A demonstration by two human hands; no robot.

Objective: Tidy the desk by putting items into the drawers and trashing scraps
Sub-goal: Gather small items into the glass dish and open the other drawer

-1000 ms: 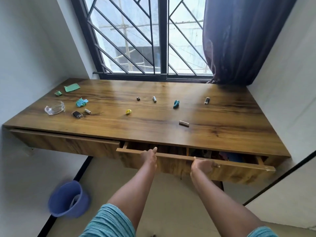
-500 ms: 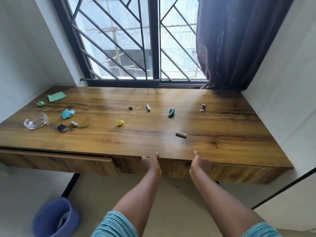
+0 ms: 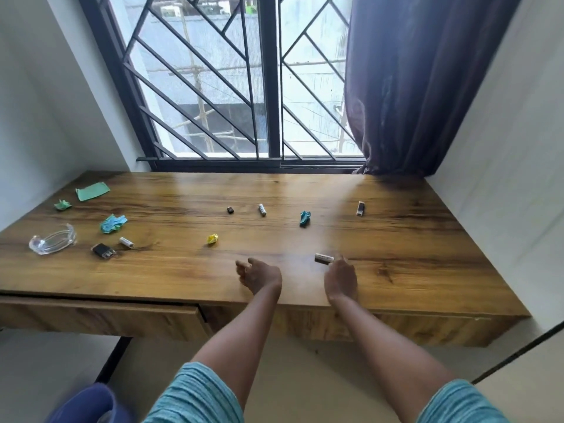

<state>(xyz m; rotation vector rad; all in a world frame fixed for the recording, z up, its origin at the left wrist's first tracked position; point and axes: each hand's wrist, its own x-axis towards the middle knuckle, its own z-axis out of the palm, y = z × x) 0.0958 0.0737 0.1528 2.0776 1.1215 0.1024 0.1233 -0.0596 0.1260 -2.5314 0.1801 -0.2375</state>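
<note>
My right hand [image 3: 341,279] reaches over the wooden desk [image 3: 396,270], its fingertips at a small beige and dark cylinder [image 3: 324,258] without gripping it. My left hand [image 3: 256,274] hovers empty with loosely curled fingers near the front edge. Scattered on the desk are a yellow paper scrap [image 3: 213,239], a teal scrap [image 3: 304,218], a white battery [image 3: 262,209], a small black piece [image 3: 230,210] and a dark stick-shaped item [image 3: 360,208]. Both drawers [image 3: 100,315] under the desk are pushed in.
At the left lie a glass ashtray [image 3: 52,239], a black item [image 3: 103,250], another battery [image 3: 126,242], a crumpled blue-green paper [image 3: 113,223], a green scrap [image 3: 62,205] and a green sheet [image 3: 92,190]. A blue bin [image 3: 88,404] stands on the floor. A purple curtain [image 3: 412,87] hangs at the back right.
The right drawer went from open to pushed in. Both hands then left the drawer front and rose over the desk, the right one reaching the cylinder.
</note>
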